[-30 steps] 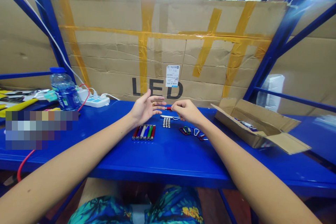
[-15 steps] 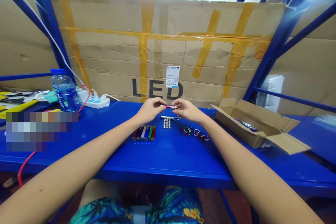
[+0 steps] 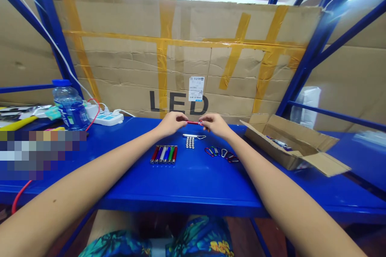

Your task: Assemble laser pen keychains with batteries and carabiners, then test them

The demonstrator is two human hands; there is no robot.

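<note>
Both my hands hold one small red flashlight (image 3: 194, 122) level above the blue table (image 3: 193, 180). My left hand (image 3: 171, 123) pinches its left end and my right hand (image 3: 214, 123) pinches its right end. Right below them lie a silver flashlight (image 3: 190, 135) and a cluster of small button batteries (image 3: 189, 142). Several coloured flashlights (image 3: 164, 154) lie side by side in a row to the lower left. Several coloured carabiner clips (image 3: 221, 153) lie to the lower right.
An open cardboard box (image 3: 294, 144) sits at the right. A water bottle (image 3: 70, 106) and a white power strip (image 3: 105, 117) stand at the left. A taped cardboard sheet marked LED (image 3: 181, 56) closes the back between blue rack posts.
My left hand, open a second ago, has closed on the red flashlight's left end. Both hands now hold it between them; the view has shifted slightly.
</note>
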